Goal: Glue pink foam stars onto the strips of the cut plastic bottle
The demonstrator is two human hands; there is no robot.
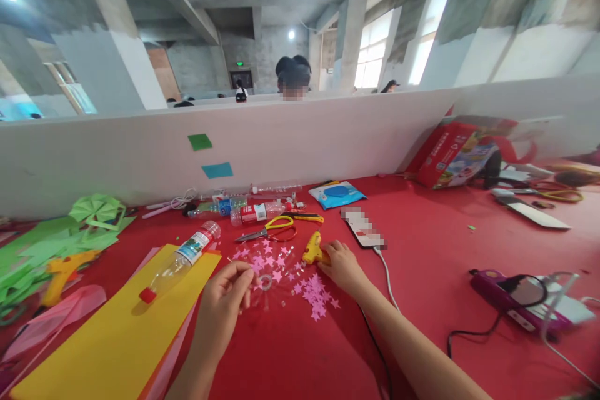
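My left hand (229, 292) is closed in a pinch at the edge of a clear plastic piece (265, 282). That piece has a round ring at its middle, like a cut bottle neck, with thin see-through strips spreading around it. Pink paper stars (262, 260) lie on and around the strips; I cannot tell which are stuck on. To the right, my right hand (344, 267) has its fingers around the handle of a small yellow hot glue gun (313, 249), nozzle pointing away. A pile of loose pink stars (316, 292) lies between my hands.
Yellow-handled scissors (272, 227) lie beyond the stars. A plastic bottle (180, 262) rests on yellow paper (107, 325) at left, near another glue gun (63, 275). A phone (363, 228) with a cable, a wipes pack (337, 194) and a purple power strip (506, 303) are rightward.
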